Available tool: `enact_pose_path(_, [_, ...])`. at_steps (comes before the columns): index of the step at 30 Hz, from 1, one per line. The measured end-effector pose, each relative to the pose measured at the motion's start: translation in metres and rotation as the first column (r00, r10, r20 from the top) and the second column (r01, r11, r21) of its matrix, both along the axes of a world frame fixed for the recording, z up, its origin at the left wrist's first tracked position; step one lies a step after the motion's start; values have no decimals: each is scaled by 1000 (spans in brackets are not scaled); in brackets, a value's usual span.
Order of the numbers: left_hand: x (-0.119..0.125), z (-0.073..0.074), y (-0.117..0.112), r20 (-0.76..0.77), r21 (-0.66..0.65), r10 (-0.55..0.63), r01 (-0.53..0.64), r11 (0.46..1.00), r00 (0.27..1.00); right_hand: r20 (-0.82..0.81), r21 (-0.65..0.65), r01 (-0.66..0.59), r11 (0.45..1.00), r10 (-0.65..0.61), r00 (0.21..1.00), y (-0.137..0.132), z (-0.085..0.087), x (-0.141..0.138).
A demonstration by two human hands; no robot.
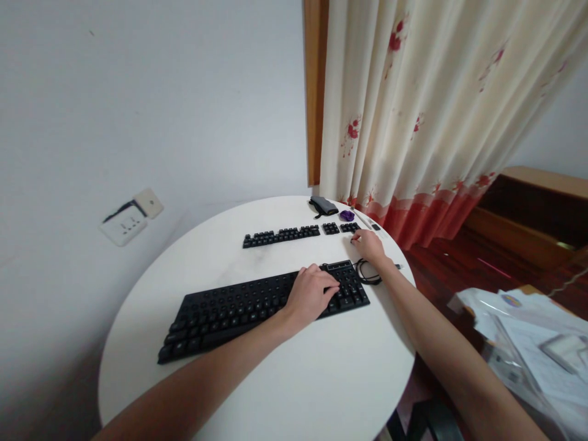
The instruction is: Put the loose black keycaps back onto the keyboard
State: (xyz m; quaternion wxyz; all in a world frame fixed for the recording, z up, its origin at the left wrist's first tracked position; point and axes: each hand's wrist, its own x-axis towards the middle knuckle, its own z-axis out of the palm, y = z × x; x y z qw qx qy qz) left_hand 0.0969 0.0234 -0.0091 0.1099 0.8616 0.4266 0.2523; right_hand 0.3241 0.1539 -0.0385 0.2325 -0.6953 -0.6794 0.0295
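A black keyboard (239,309) lies at a slant across the white round table, with its upper rows stripped of keycaps. Over its number pad my left hand (313,289) rests, thumb and fingers drawn together at the keys; whatever is between the fingertips is hidden. Farther right, my right hand (369,246) pinches a small dark keycap (353,241) just above the table. Near it sit loose black keycaps in rows: a long group (281,236), a small middle group (330,228) and a right group (350,227), partly close to my right hand.
A coiled black cable (367,272) lies by the keyboard's right end. At the table's far edge are a grey and black pouch (323,206) and a purple crumpled item (346,215). A curtain (413,122) hangs behind; a plastic-covered stack (528,343) stands at right.
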Motion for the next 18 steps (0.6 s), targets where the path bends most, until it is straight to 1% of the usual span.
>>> enact_pose_path(4, [1,0,-3,-35,32,-4,5,999,999,-20,-16,5,1000,-5,1000,0,0,0])
enact_pose_path(7, [1,-1,-4,-44,46,-18,20,999,999,-40,-10,-14,1000,14,999,0,0,0])
enact_pose_path(9, [1,-1,-4,-44,50,-17,19,999,999,-52,12,-39,999,40,998,-2,3,-1])
enact_pose_path(11, [1,-1,-4,-43,52,-7,9,999,999,-69,52,-70,996,74,995,-5,9,-4])
enact_pose_path(13, [1,-1,-4,-44,50,5,-3,999,999,-105,107,-106,989,117,988,-13,18,-8])
enact_pose_path(15, [1,-1,-4,-44,45,8,-6,999,999,-165,163,-160,974,187,968,-25,25,-13])
enact_pose_path(18, [1,-2,-3,-37,47,-3,5,999,999,-270,206,-267,942,317,909,-52,28,-20])
